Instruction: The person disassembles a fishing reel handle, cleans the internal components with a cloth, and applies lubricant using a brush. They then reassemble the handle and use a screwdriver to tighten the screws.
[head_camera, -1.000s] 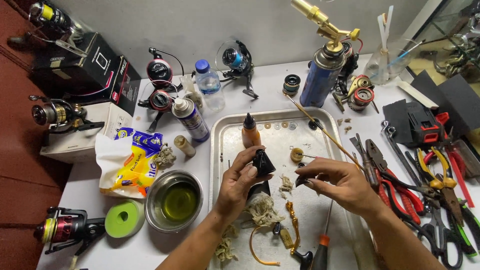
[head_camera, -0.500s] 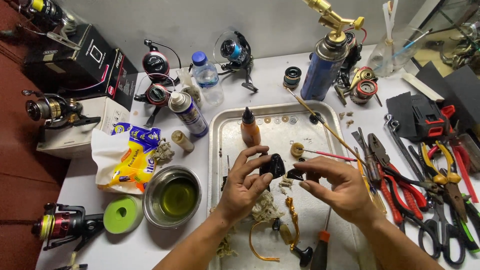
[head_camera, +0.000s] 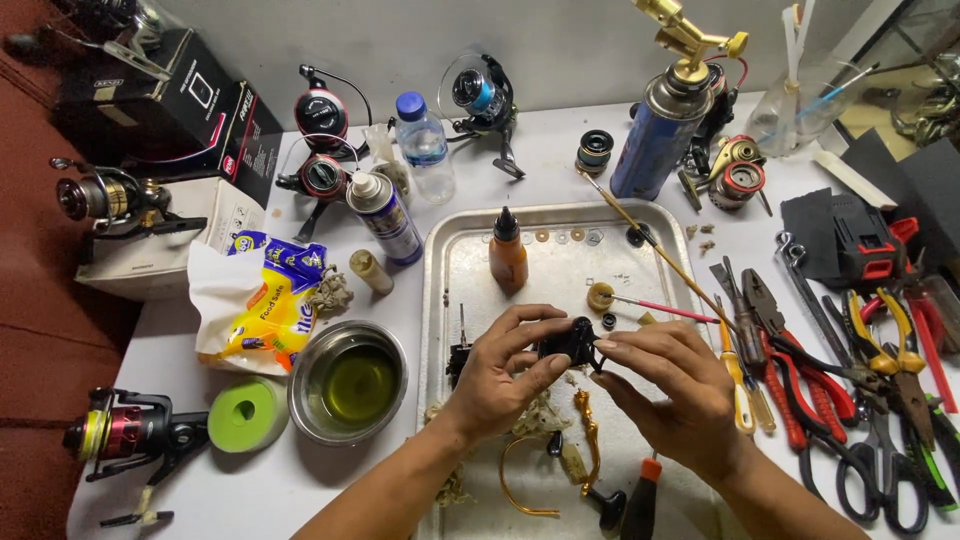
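Over the shallow rectangular metal tray (head_camera: 450, 270), the left hand (head_camera: 500, 375) curls thumb and fingers closed around a small black reel part (head_camera: 570, 342); the right hand (head_camera: 665, 385) pinches that part's right end, fingers nearly closed; a brown dropper bottle (head_camera: 507, 253) stands upright on the tray beyond; a steel bowl of yellowish oil (head_camera: 348, 381) sits left of the tray.

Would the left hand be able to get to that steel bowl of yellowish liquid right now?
Probably not at once: the left hand is gripping a small black part. The steel bowl sits close beside it, nothing between.
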